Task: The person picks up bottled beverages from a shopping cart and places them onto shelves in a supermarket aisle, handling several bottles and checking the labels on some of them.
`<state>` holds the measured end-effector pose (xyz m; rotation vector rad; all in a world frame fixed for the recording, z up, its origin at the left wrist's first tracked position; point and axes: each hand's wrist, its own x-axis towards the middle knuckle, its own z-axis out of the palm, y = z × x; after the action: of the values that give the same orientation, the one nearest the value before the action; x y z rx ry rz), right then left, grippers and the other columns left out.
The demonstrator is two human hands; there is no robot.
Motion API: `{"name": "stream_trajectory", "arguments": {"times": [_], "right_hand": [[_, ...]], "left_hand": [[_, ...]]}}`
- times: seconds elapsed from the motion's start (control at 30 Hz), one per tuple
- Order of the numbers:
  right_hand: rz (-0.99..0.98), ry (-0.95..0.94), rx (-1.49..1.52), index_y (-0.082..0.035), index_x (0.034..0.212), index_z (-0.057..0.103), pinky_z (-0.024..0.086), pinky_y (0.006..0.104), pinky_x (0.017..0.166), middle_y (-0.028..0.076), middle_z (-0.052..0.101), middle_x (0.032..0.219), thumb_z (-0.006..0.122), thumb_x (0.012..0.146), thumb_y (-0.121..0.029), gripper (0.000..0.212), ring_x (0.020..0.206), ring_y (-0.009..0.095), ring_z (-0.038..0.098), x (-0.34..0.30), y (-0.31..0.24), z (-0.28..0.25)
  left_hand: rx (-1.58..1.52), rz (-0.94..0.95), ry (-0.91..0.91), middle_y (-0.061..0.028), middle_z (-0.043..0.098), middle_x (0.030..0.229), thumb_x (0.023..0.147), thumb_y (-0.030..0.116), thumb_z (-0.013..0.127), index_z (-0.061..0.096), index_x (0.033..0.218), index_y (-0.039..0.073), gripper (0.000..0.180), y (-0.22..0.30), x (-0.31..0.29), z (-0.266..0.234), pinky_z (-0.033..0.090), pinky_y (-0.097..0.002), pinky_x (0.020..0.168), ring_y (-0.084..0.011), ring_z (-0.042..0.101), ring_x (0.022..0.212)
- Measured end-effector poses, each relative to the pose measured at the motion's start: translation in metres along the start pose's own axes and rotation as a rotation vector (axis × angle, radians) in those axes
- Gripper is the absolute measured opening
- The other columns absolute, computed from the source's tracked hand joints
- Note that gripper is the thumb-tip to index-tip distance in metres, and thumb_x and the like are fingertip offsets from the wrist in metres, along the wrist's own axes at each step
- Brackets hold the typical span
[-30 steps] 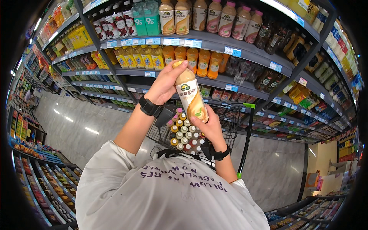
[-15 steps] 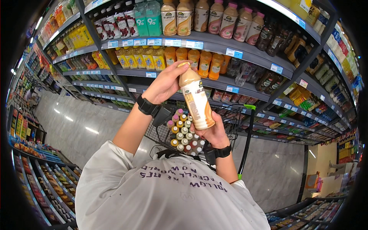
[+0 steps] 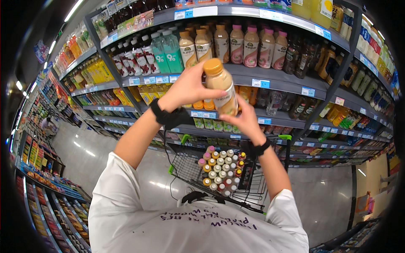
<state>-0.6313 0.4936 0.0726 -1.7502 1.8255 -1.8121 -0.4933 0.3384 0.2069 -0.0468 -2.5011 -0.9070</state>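
Note:
A plastic drink bottle [image 3: 219,80] with a tan drink, a golden cap and a white-and-brown label is held up in front of the shelves. My left hand [image 3: 192,86] grips its upper side, thumb across the front below the neck. Around the lower end close the fingers of my right hand [image 3: 244,120]. The bottle leans toward me, cap uppermost. Just behind it, on the shelf, stand similar tan bottles [image 3: 187,47] with golden caps. Bottles with pink caps [image 3: 251,46] are to their right. Black bands circle both wrists.
Below my hands is a wire shopping cart [image 3: 185,166] with green corners, holding several upright bottles [image 3: 219,166] with mixed caps. Teal cartons [image 3: 166,52] stand left on the shelf. Price-tag rails edge the shelf fronts [image 3: 287,84]. More shelving [image 3: 55,206] is behind me at left.
Both hands have raised the bottle toward the shelf, its cap now tipped toward my view. My left hand has shifted from the cap to the bottle's side. The view has tilted up.

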Motion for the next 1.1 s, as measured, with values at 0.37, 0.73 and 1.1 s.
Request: {"name": "stream_trajectory", "arguments": {"times": [0.37, 0.73, 1.1], "right_hand": [[0.105, 0.215, -0.436, -0.008, 0.114, 0.062, 0.049, 0.0449, 0.085, 0.014, 0.069, 0.103, 0.085, 0.066, -0.033, 0.059, 0.101, 0.034, 0.062, 0.175, 0.091, -0.004], [0.211, 0.070, -0.510, -0.003, 0.107, 0.053, 0.049, 0.0451, 0.084, 0.021, 0.065, 0.105, 0.082, 0.068, -0.043, 0.063, 0.103, 0.036, 0.062, 0.192, 0.125, 0.013], [0.217, 0.171, -0.791, 0.004, 0.117, 0.054, 0.050, 0.0478, 0.086, 0.022, 0.063, 0.111, 0.074, 0.077, -0.045, 0.066, 0.103, 0.040, 0.060, 0.181, 0.120, 0.035]], "left_hand": [[0.743, 0.401, 0.333, -0.0135, 0.063, 0.112, 0.071, 0.029, 0.082, 0.045, 0.132, 0.009, 0.075, -0.056, 0.135, -0.024, 0.050, -0.0407, 0.086, -0.0348, 0.061, 0.102], [1.197, 0.241, 0.276, -0.0048, 0.062, 0.097, 0.072, 0.034, 0.079, 0.059, 0.103, 0.013, 0.043, -0.104, 0.168, -0.025, 0.043, -0.0530, 0.082, -0.0269, 0.058, 0.098], [1.107, 0.414, 0.412, -0.0077, 0.063, 0.116, 0.078, 0.030, 0.072, 0.061, 0.113, 0.013, 0.040, -0.114, 0.128, -0.027, 0.042, -0.0530, 0.093, -0.0293, 0.057, 0.113]]}}
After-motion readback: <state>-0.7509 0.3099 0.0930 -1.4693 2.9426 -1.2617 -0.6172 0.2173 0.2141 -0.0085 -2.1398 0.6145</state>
